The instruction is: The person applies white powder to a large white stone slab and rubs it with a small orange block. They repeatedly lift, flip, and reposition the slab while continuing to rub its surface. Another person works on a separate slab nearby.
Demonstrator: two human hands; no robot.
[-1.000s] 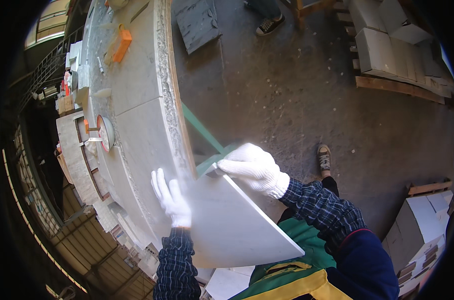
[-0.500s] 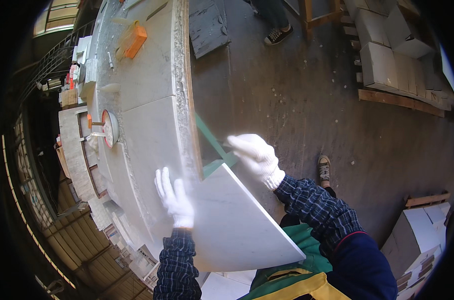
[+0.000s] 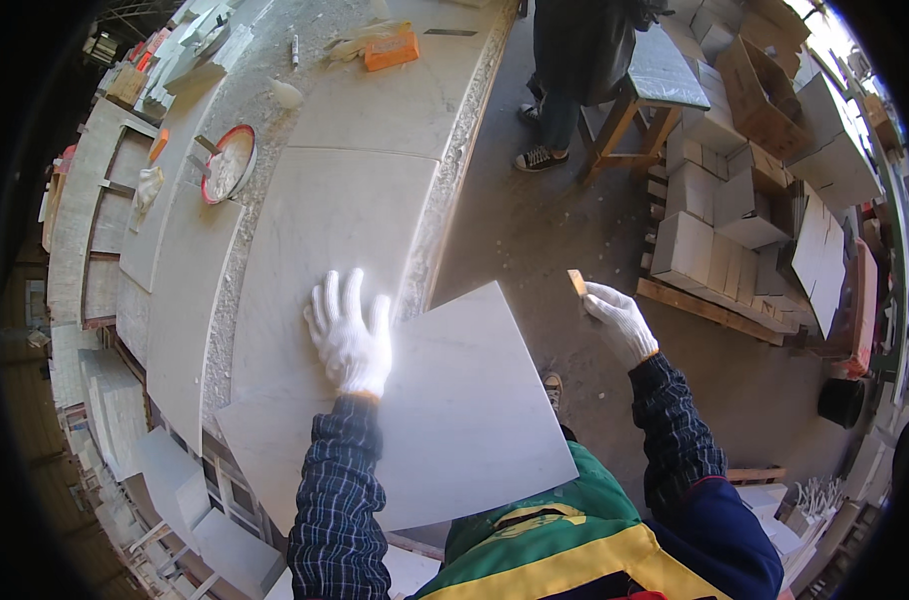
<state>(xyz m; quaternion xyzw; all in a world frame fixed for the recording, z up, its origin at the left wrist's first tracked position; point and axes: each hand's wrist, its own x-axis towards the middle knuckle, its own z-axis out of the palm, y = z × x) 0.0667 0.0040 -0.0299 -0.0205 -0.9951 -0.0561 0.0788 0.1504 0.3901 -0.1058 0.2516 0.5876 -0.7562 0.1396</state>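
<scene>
My left hand [image 3: 347, 335], in a white knit glove, lies palm down with its fingers spread on a pale stone slab [image 3: 345, 220] on the workbench. Close by its wrist is a white stone tile [image 3: 475, 400], whose corner juts past the bench edge in front of my green and yellow apron. Out to the right, over the floor and apart from the tile, my gloved right hand [image 3: 618, 322] pinches a small tan block [image 3: 577, 282] between thumb and fingers. What the block is made of I cannot tell.
Up the bench lie an orange block [image 3: 392, 51] and a red-rimmed bowl [image 3: 249, 176] of white paste with a tool in it. Another person [image 3: 567, 75] stands beyond the bench edge by a wooden stool [image 3: 630, 120]. White cartons [image 3: 687, 243] sit on a pallet at right.
The view has swung to the right. My right hand has moved away from the bench edge, and the tan block in it now shows. My left hand still rests on the stone.
</scene>
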